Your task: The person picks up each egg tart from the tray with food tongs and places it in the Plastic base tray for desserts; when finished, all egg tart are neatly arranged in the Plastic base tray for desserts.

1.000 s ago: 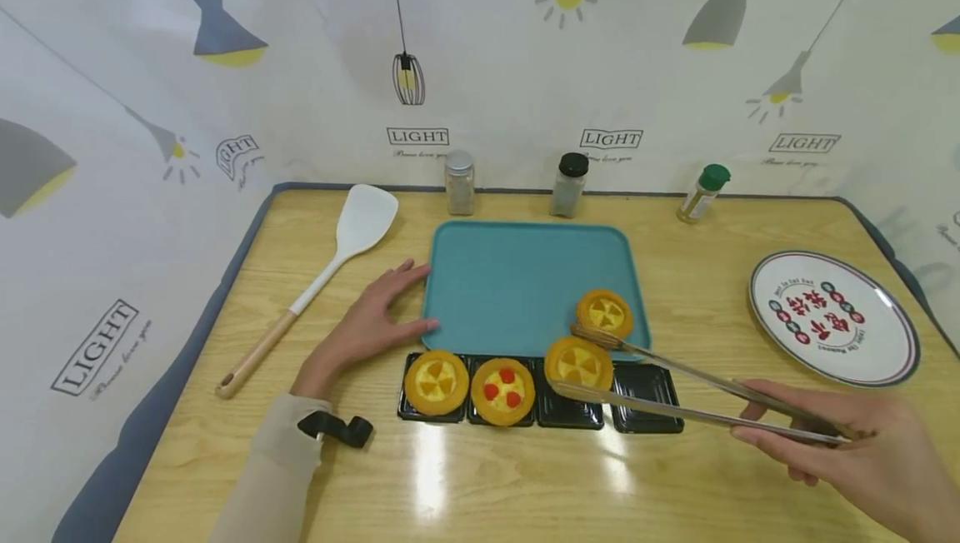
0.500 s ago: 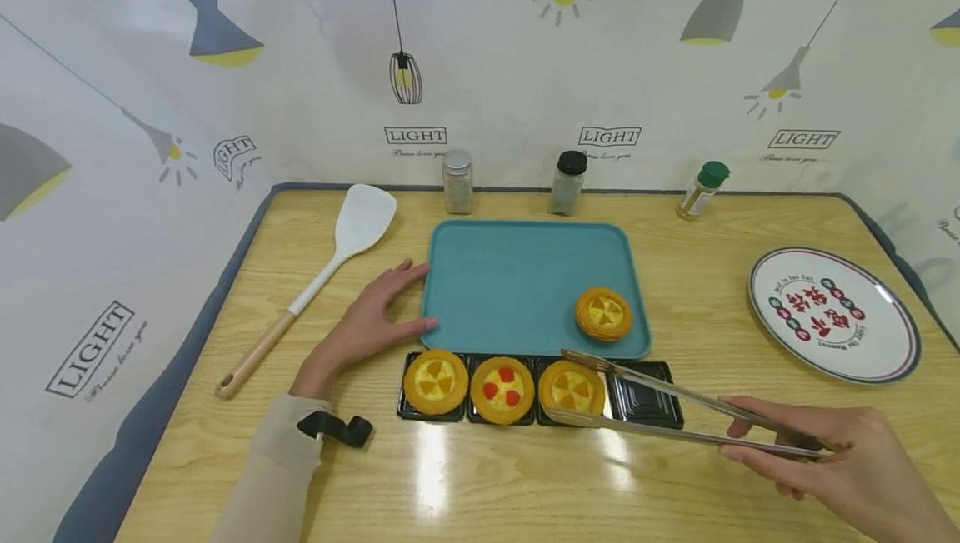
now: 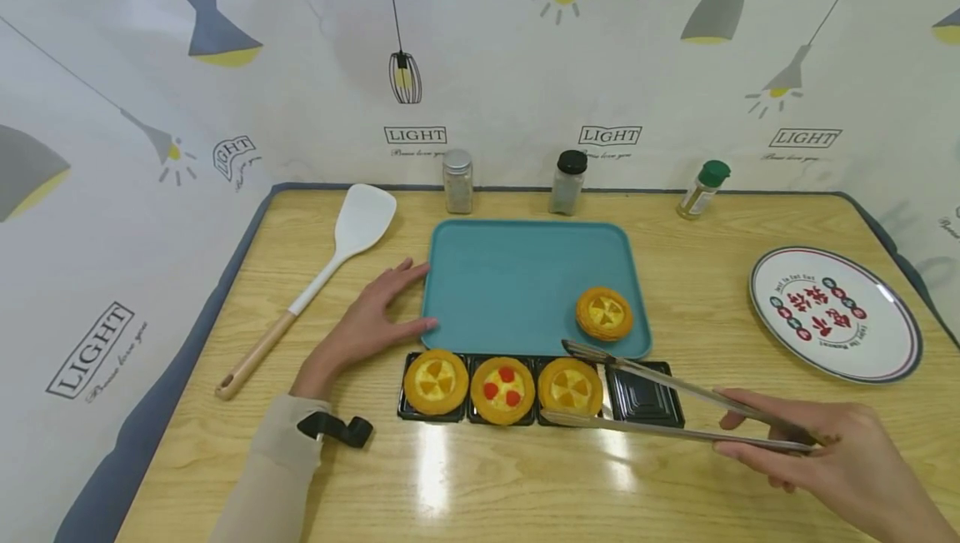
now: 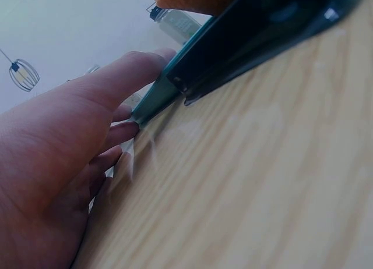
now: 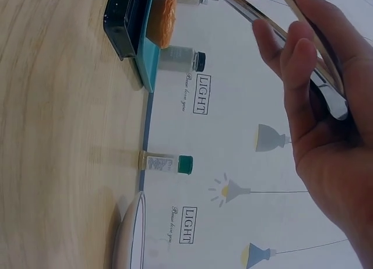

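My right hand [image 3: 832, 443] grips a pair of metal tongs [image 3: 675, 432] near their closed end. The tongs' spread arms stand on either side of an egg tart [image 3: 572, 386] with wedge-shaped topping; whether they touch it I cannot tell. That tart sits in the third compartment of a black plastic tray [image 3: 648, 397]. A similar tart [image 3: 435, 382] and one with red topping [image 3: 502, 391] fill the two compartments to its left. One more tart [image 3: 604, 313] lies on the teal tray [image 3: 517, 276]. My left hand [image 3: 367, 318] touches the teal tray's left edge, fingers relaxed.
A white spatula [image 3: 341, 256] with a wooden handle lies at the left. Three seasoning jars, silver-capped [image 3: 458, 182], black-capped [image 3: 567, 183] and green-capped [image 3: 702, 190], stand along the back. A patterned plate [image 3: 832, 316] is at the right.
The egg tart between the tongs has come down into the third compartment. The tongs have spread wider and shifted slightly left and toward me. My left hand has stayed on the teal tray.
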`<state>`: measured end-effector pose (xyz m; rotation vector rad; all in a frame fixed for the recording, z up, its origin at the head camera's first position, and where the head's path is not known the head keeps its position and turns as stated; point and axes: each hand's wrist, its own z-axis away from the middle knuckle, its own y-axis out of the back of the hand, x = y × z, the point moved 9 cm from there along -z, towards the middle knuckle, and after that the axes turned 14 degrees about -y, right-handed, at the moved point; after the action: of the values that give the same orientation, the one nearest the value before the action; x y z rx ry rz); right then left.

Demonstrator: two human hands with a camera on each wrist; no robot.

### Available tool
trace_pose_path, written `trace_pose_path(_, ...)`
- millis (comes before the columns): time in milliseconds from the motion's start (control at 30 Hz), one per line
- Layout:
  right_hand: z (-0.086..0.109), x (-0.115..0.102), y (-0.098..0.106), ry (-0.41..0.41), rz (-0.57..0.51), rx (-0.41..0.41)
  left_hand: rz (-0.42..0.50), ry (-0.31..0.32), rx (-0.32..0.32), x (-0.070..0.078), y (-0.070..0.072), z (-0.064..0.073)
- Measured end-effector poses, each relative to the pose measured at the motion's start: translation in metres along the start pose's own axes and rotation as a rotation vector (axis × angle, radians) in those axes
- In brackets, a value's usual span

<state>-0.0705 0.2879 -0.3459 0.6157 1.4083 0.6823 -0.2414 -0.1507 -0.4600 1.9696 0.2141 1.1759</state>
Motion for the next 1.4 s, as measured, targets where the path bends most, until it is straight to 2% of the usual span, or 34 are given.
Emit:
trace_pose_path(200, -0.001, -0.003, 0.014, 0.059, -0.083, 0.096, 0.006, 0.002, 0.001, 0.000, 0.000, 0.000)
trace_pose_path(367, -0.006, 0.005, 0.026, 0.033, -0.113, 0.195, 0.011, -0.004, 0.004, 0.000, 0.001, 0.000)
trace_pose_path(467, -0.010, 0.011, 0.032, 0.002, -0.076, 0.285, 0.007, -0.008, 0.007, -0.001, 0.001, 0.000)
trace_pose_path(567, -0.014, 0.019, 0.033, -0.056, -0.044, 0.332, 0.007, -0.011, 0.008, -0.001, 0.001, 0.000)
trace_pose_path(700, -0.017, 0.027, 0.029, -0.099, -0.047, 0.319, 0.016, -0.008, 0.010, -0.001, 0.001, 0.000)
trace_pose_path(1167, -0.022, 0.025, 0.023, -0.065, 0.014, 0.325, 0.025, -0.017, 0.014, -0.003, -0.002, 0.001)
trace_pose_path(1400, -0.022, 0.026, 0.022, -0.077, -0.019, 0.315, 0.024, -0.028, 0.014, -0.002, -0.001, -0.001)
